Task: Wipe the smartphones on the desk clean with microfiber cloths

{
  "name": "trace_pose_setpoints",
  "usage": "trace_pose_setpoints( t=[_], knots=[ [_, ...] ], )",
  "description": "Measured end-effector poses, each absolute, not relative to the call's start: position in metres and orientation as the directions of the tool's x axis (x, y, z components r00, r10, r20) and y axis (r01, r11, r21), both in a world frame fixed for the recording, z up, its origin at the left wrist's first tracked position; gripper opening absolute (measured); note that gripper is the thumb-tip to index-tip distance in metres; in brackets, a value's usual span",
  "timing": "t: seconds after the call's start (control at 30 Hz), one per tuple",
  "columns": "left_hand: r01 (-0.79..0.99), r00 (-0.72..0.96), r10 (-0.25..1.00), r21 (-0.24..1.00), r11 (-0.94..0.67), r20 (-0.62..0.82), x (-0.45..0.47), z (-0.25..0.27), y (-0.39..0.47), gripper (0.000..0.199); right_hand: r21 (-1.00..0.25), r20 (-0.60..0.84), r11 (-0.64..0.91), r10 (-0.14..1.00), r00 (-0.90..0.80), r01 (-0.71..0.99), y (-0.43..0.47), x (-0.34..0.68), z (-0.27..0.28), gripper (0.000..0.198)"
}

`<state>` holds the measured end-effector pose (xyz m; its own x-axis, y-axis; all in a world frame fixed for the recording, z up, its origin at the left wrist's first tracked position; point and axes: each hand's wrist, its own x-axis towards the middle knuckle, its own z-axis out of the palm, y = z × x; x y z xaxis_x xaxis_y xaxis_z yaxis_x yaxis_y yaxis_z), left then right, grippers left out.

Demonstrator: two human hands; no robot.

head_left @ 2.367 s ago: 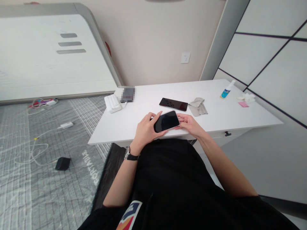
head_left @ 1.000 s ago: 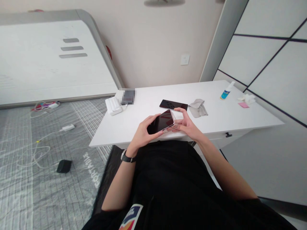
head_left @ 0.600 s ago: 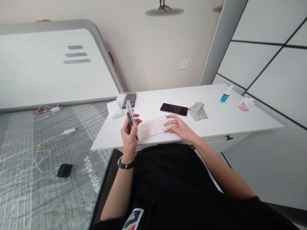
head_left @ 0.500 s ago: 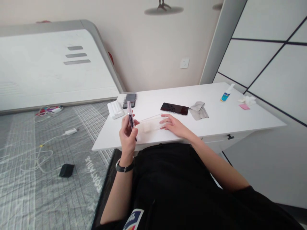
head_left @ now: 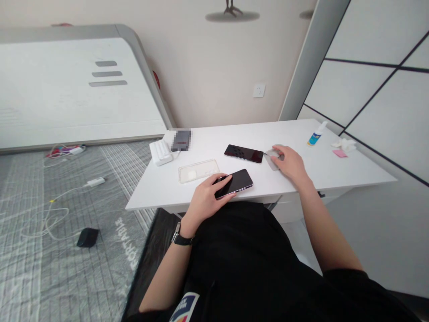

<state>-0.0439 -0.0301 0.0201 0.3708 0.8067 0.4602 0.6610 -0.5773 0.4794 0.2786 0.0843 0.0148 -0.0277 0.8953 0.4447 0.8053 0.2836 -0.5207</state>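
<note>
Left hand [head_left: 208, 197] has the near phone [head_left: 238, 181], gripping its left end, thumb along the edge toward the body, fingers over the far side and onto the dark screen. Phone is screen up, at the front edge of the white surface [head_left: 152, 191], slightly angled; can't tell if it lies flat or is lifted a bit. Right hand [head_left: 291, 163] is on the gray cloth [head_left: 272, 161], fingers bent and touching it, covering part; can't tell if it's pinching a fold or just resting. Far phone [head_left: 244, 153] lies screen up behind the near one, its right end right by the cloth. Clear case [head_left: 197, 171] lies on the surface just beyond the left hand, near phone out of it. Back left: white device [head_left: 161, 152] next to a pixelated dark item [head_left: 181, 140]. Right end: spray bottle [head_left: 316, 134] with blue label, pink paper [head_left: 340, 153], crumpled white item [head_left: 346, 144] beside it. Black-strap watch [head_left: 182, 238] on left wrist.
</note>
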Motion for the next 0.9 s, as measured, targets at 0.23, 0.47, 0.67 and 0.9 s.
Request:
trace_pose_setpoints(
  t=[0.23, 0.47, 0.67, 0.9],
  knots=[
    [0.745, 0.329, 0.899, 0.505, -0.436, 0.290, -0.030, 0.050, -0.012, 0.039, -0.599, 0.479, 0.299, 0.877, 0.032, 0.743, 0.088, 0.296, -0.003, 0.009],
    [0.653, 0.389, 0.913, 0.661, -0.369, 0.126, -0.015, 0.053, 0.031, 0.031, -0.769, 0.529, 0.359, 0.821, 0.213, 0.529, 0.064, 0.280, 0.005, 0.032],
    [0.765, 0.341, 0.913, 0.498, -0.408, 0.225, 0.008, 0.034, 0.031, 0.034, -0.754, 0.511, 0.523, 0.847, -0.145, 0.398, 0.020, 0.224, 0.013, 0.022],
    [0.760, 0.472, 0.843, 0.367, -0.537, 0.257, -0.001, 0.023, -0.009, 0.079, -0.476, 0.514, 0.620, 0.772, -0.374, 0.624, 0.008, 0.206, 0.001, 0.033]
  ],
)
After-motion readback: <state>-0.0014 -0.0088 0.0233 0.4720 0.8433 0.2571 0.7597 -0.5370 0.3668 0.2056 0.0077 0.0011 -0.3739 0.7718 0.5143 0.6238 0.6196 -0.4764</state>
